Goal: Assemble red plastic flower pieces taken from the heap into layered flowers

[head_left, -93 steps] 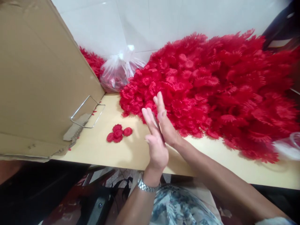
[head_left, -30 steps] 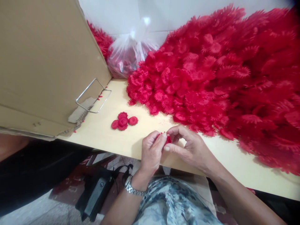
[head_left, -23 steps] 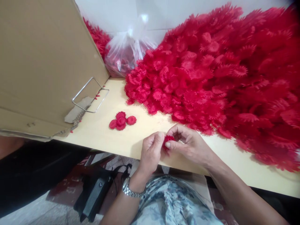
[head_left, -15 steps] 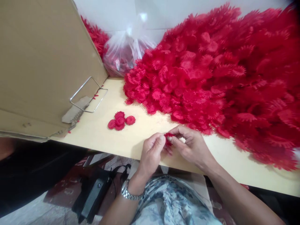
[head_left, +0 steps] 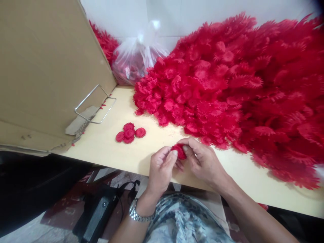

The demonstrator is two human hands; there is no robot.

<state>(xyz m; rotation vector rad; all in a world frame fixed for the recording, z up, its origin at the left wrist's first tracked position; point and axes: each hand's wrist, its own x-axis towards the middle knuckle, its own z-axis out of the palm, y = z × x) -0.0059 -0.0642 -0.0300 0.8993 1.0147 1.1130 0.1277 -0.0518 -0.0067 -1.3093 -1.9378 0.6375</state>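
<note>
Between my two hands is a small red artificial flower with a fringed edge, held just over the front edge of the table. My left hand pinches its left side, thumb on top. On the right side, my right hand grips it between thumb and forefinger. Fingers partly hide the flower's underside. A small cluster of finished-looking round red flowers lies on the tabletop to the left of my hands. Beyond my hands spreads a large heap of red fringed flower pieces.
A big cardboard box stands at the left, with a bent wire frame against it. A tied clear plastic bag of red pieces sits at the back by the wall. Below the table is a black bag.
The flower has tilted between my fingers, so more of its red top shows. My hands have shifted slightly left and stay closed on it. The view has moved a little.
</note>
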